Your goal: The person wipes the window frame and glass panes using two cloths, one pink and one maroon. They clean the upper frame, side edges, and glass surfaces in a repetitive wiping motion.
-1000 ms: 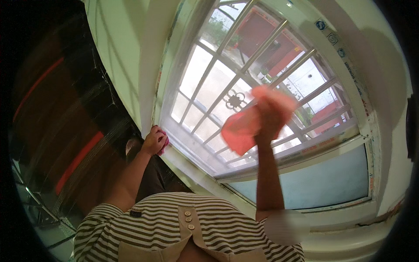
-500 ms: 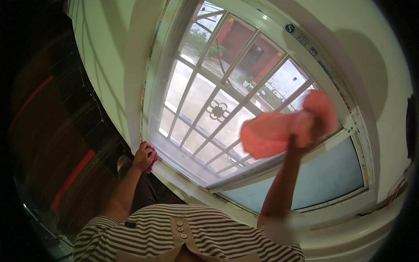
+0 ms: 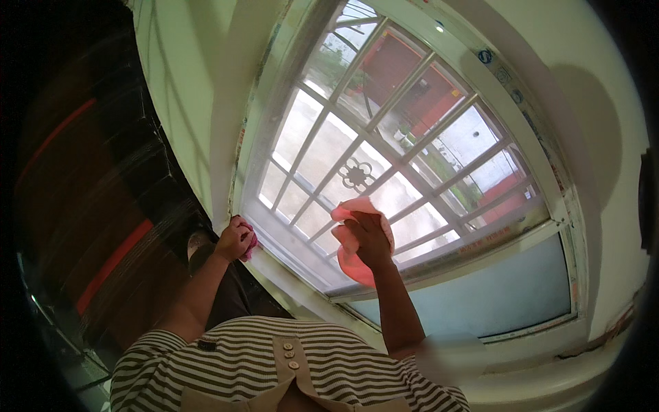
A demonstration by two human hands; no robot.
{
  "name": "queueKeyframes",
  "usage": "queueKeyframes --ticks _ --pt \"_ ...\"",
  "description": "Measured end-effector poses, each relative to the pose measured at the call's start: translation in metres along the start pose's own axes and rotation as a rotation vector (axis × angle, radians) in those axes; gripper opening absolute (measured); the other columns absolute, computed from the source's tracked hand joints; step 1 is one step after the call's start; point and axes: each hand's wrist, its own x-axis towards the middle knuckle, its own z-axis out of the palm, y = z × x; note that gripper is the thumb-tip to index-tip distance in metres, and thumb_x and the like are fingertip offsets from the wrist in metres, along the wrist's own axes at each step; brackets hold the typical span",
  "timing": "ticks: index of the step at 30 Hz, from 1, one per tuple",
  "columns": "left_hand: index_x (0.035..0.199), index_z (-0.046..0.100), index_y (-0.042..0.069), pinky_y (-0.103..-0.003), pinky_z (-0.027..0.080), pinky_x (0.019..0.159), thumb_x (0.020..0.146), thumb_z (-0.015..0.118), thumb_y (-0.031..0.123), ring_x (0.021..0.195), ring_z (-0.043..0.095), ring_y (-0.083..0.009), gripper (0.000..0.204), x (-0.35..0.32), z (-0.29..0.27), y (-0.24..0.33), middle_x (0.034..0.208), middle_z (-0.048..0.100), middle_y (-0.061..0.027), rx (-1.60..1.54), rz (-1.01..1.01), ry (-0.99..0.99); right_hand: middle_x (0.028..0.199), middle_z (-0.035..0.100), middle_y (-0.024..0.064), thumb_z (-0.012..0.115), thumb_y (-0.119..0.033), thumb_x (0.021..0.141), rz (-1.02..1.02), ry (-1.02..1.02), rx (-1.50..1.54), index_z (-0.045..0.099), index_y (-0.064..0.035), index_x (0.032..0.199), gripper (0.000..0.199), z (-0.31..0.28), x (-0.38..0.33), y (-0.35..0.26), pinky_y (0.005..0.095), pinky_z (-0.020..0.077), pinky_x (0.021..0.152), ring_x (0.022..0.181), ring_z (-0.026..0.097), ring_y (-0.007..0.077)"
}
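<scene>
My right hand grips a coral-pink cloth in front of the lower middle of a barred window. Part of the cloth hangs below the fingers and part bunches above them. Whether it presses on the glass I cannot tell for sure. At the window's lower left corner, my left hand is closed round a crumpled magenta cloth and rests by the sill. White bars and a flower-shaped ornament show through the pane.
A frosted panel fills the lower right of the white frame, which carries printed film strips. Left of the pale wall lies a dark surface with red stripes. A cracked ledge runs at lower right.
My right hand has swept the coral cloth leftward and down across the window, from the right side to the lower middle. My left hand stays at the corner with its cloth.
</scene>
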Motion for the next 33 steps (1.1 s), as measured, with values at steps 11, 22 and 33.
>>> queueKeyframes --ticks 11,22,33 --pt "0.071 0.062 0.002 -0.038 0.047 0.081 0.077 0.066 0.007 0.09 0.056 -0.0301 0.009 0.003 -0.008 0.005 0.09 0.057 -0.0118 -0.025 -0.002 0.054 0.103 0.056 0.0095 0.054 -0.014 0.075 -0.428 1.086 -0.383 0.055 -0.0031 0.105 0.032 -0.17 0.071 -0.102 0.0347 0.0408 0.084 0.093 0.051 0.0224" --pt "0.074 0.064 0.002 -0.039 0.049 0.081 0.078 0.067 0.011 0.093 0.057 -0.0307 0.011 0.008 0.0 -0.004 0.096 0.058 -0.0124 -0.035 -0.035 0.039 0.109 0.063 0.0098 0.06 -0.008 0.085 -0.176 0.174 0.118 0.064 -0.0035 0.105 0.021 0.013 0.053 -0.011 0.0369 0.0465 0.088 0.106 0.057 0.026" --pt "0.072 0.063 0.002 -0.04 0.048 0.081 0.078 0.067 0.012 0.094 0.056 -0.0314 0.012 0.01 -0.002 -0.008 0.097 0.058 -0.0128 -0.03 -0.004 0.057 0.102 0.06 0.0085 0.057 -0.023 0.083 -0.582 0.796 -0.529 0.06 -0.007 0.106 0.028 -0.105 0.073 -0.077 0.0389 0.0419 0.089 0.099 0.054 0.0267"
